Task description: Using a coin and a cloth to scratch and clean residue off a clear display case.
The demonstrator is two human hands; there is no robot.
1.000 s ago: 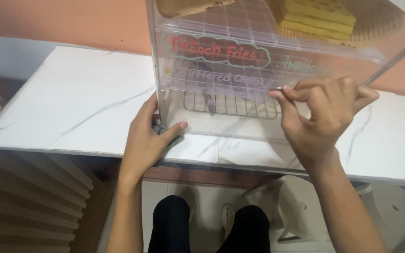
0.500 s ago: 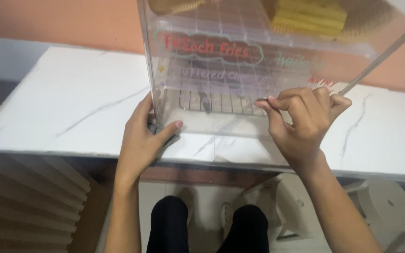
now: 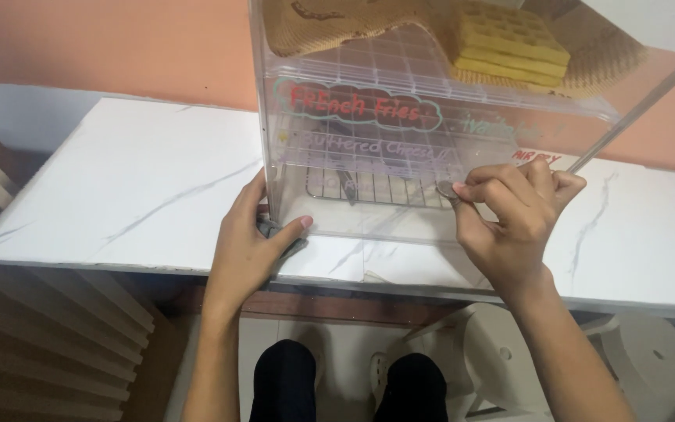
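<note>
In the head view, a clear display case [image 3: 431, 133] is set on a white marble counter [image 3: 119, 195], with waffles [image 3: 509, 43] on its upper shelf and a wire rack [image 3: 376, 187] low inside. At the case's lower left corner the left hand [image 3: 248, 242] is pressed, fingers spread, a grey cloth [image 3: 275, 232] beneath it. Against the case's front a small round coin-like piece [image 3: 446, 189] is pinched by the right hand [image 3: 509, 227]. Coloured lettering is left across the front; the work is judged unfinished
</note>
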